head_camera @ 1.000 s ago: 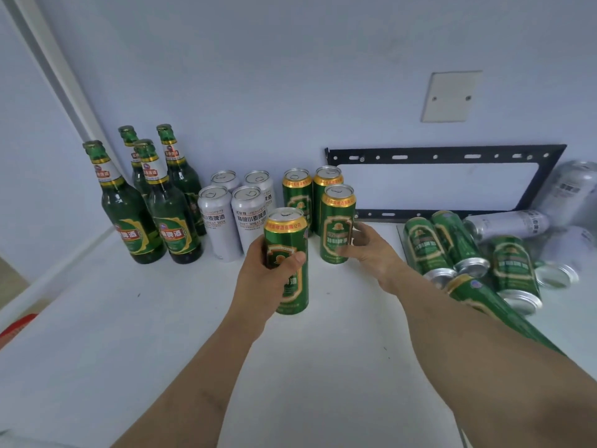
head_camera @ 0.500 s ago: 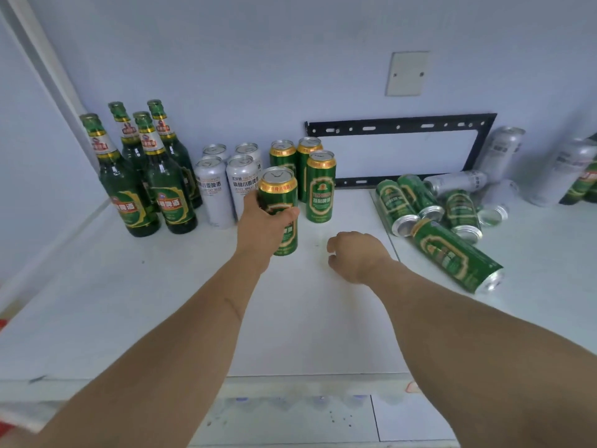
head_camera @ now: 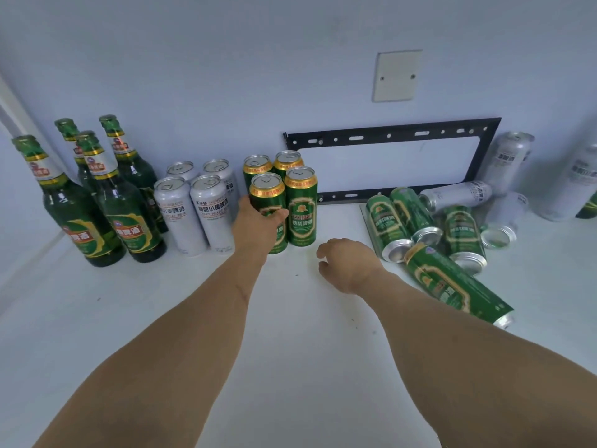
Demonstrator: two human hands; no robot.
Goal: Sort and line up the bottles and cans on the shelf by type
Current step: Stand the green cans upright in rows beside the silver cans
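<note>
Left hand (head_camera: 255,226): fingers wrapped round the green can (head_camera: 269,208), upright on the shelf (head_camera: 290,334) in the front row, tight vs its green neighbour (head_camera: 301,210) so the 2x2 block squares up. Right hand (head_camera: 347,263) hovers loosely curled, holding nothing, prob. bound for the toppled green cans (head_camera: 400,221) just to its right. Silver cans (head_camera: 190,211) & green bottles (head_camera: 97,202) already grouped to the left.

Left hand (head_camera: 255,226) hides held green can's (head_camera: 269,202) label; far-right can (head_camera: 589,205) cut off.
</note>
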